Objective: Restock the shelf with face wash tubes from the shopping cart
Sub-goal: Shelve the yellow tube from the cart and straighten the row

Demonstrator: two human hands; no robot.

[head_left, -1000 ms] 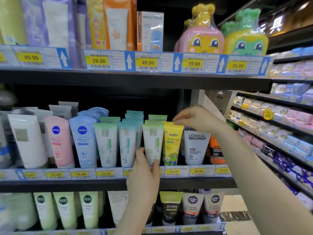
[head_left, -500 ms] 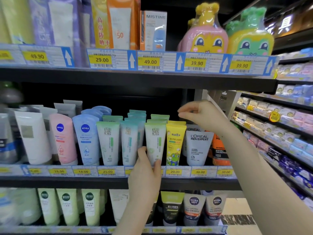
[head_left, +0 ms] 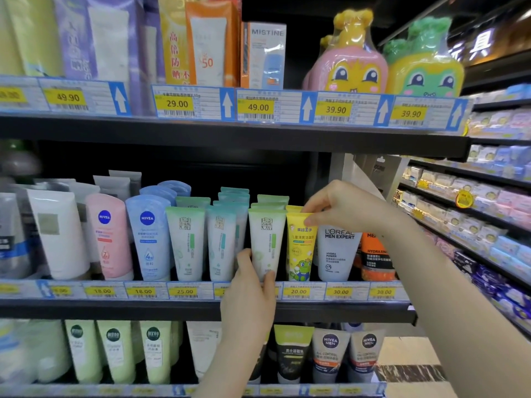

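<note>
Face wash tubes are standing cap-down in rows on the middle shelf [head_left: 201,310]. I am seeing the left hand [head_left: 250,291] gripping the base of a white-and-green tube [head_left: 265,239], thumb on its left edge and fingers wrapping its lower front. The right hand [head_left: 344,206] is pinching the top edge of the yellow tube [head_left: 300,248] just beside it, fingertips closed on the crimp. A grey L'Oreal tube [head_left: 339,254] is standing at the yellow one's right.
</note>
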